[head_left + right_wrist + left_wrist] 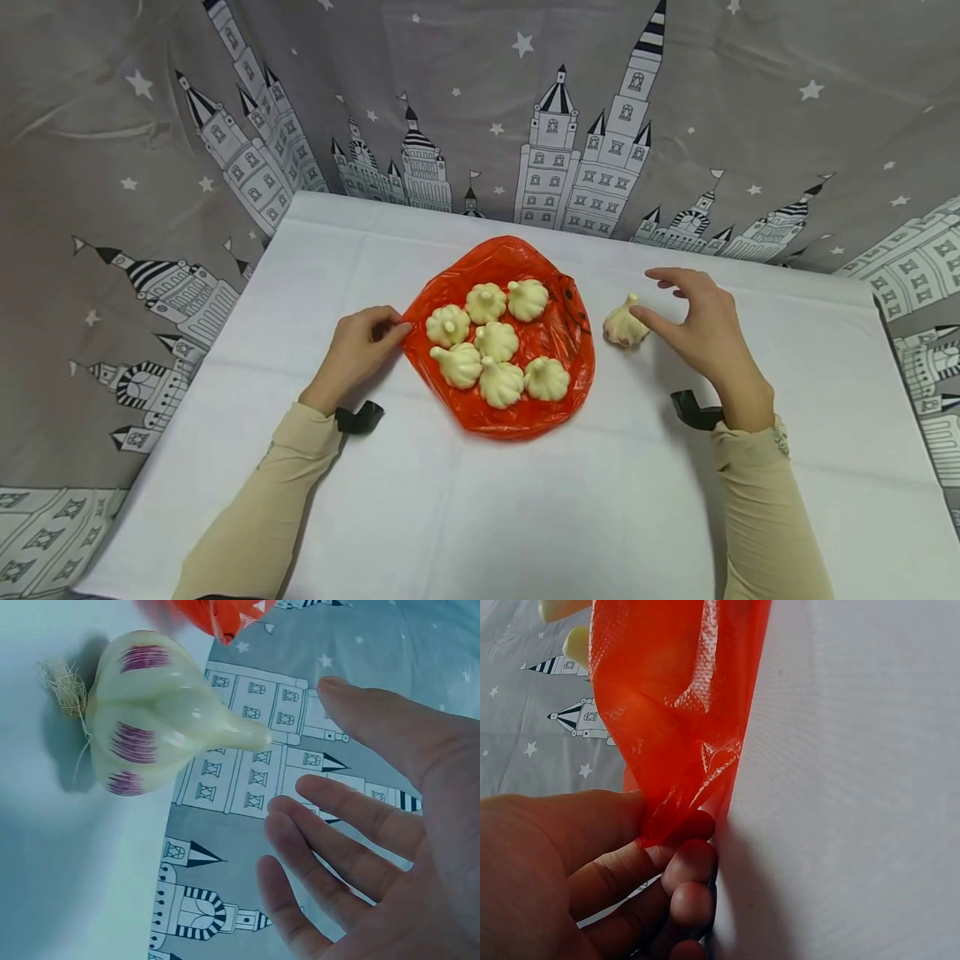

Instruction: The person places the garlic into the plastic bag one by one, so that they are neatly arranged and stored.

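Observation:
A red plastic bag lies spread on the white table, with several pale garlic bulbs grouped on it. My left hand pinches the bag's left edge between thumb and fingers; the left wrist view shows the red film drawn to a point in that grip. To the right of the bag a single garlic bulb rests on the table. Purple streaks and dry roots show on this garlic bulb in the right wrist view. My right hand is spread beside it, holding nothing, fingers apart from the bulb.
A white cloth covers the table. Behind and beside it hangs a grey fabric printed with castles and stars. Dark bands sit at both wrists. Black markings show on the bag's right side.

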`<state>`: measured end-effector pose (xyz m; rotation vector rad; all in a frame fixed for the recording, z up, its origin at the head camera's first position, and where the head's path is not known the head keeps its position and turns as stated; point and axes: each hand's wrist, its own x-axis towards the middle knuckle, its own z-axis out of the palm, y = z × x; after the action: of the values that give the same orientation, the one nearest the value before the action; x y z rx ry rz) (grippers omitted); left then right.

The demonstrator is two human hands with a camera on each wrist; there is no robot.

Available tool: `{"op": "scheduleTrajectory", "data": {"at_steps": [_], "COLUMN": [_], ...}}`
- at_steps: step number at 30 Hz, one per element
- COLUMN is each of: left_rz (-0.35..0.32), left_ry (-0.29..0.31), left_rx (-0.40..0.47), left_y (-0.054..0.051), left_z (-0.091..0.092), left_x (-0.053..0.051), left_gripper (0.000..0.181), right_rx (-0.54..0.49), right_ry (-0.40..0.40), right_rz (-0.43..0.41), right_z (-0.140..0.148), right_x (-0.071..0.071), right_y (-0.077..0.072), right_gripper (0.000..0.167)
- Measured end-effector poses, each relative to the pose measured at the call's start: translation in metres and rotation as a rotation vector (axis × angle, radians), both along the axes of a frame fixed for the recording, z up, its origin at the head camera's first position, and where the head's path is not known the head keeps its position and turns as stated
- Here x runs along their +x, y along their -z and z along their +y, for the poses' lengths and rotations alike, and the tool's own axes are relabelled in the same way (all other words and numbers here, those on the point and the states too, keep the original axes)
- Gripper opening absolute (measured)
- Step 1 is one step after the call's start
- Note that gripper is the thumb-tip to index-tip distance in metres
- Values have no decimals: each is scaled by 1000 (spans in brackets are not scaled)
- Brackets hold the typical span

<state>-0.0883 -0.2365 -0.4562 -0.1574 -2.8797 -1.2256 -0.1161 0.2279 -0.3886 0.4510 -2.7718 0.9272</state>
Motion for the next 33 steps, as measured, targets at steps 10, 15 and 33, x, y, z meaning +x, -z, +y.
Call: {"op": "scheduleTrajectory", "data": {"at_steps": [10,15,33], "left_rz": [17,13,13], "left_ry": [-1,1,16], "left_rx": [-2,-1,1], "left_y": [1,0,0], "left_z": [0,0,-1], "left_x": [-1,0,0], "left_gripper": [13,14,13], "right_rx": [81,100,88], "right_ry": [-14,-41,-47], "right_rz": [-299,-341,-238], "right_z": [4,3,0], "right_x": [-4,-5,-6], "right_y": [8,15,19], "right_gripper": [64,62,58]}}
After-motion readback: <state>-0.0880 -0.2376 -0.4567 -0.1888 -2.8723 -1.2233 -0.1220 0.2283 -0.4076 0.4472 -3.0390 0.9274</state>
